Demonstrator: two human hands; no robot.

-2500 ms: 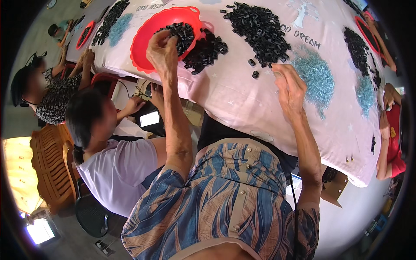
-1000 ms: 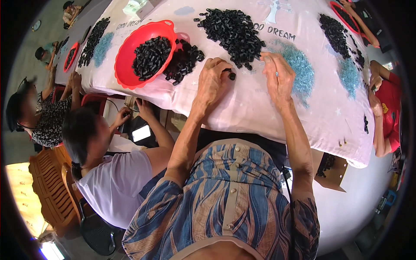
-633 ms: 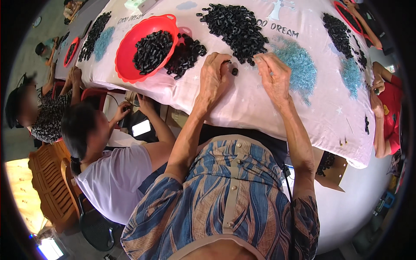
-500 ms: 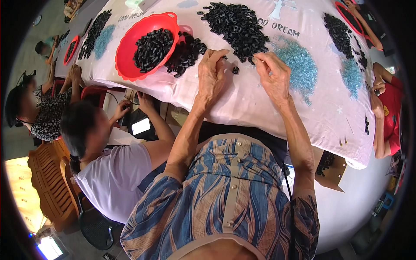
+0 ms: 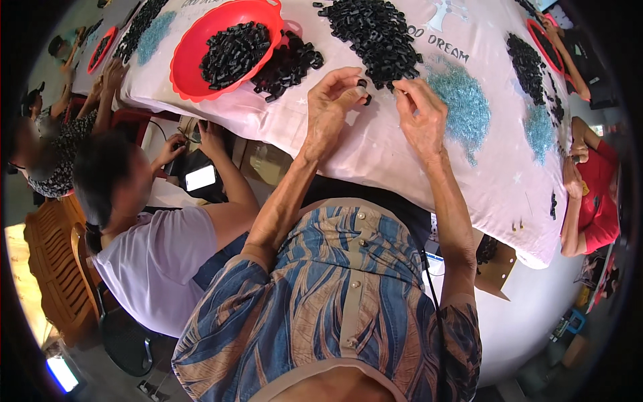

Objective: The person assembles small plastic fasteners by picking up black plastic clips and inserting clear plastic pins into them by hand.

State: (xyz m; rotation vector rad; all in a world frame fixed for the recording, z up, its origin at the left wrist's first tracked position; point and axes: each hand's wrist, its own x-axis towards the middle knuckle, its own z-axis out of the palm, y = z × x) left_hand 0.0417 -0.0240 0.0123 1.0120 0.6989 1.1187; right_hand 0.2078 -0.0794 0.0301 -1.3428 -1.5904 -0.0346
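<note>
My left hand (image 5: pixel 329 107) is closed, pinching a small black plastic piece (image 5: pixel 362 83) between its fingertips. Another black piece (image 5: pixel 367 100) shows right by the thumb tip; whether it touches the thumb or lies on the cloth I cannot tell. Thumb and fingers of my right hand (image 5: pixel 422 115) are pressed together at the near edge of a big heap of black plastic pieces (image 5: pixel 372 37). Anything in that pinch is too small to make out. Right of this hand lies a pile of fine light-blue pieces (image 5: pixel 461 107), perhaps beads.
A red bowl (image 5: pixel 182 70) of black pieces stands at the left on the pale pink tablecloth (image 5: pixel 268 130), beside a smaller heap (image 5: pixel 289 65). A person in a white shirt (image 5: pixel 157 268) sits close at my left. Across at right, a person in red (image 5: pixel 603 197) works.
The view has shifted slightly. My left hand has opened out a little from the cloth, its black piece now plainly visible at the fingertips. My right hand stays by the heap's edge.
</note>
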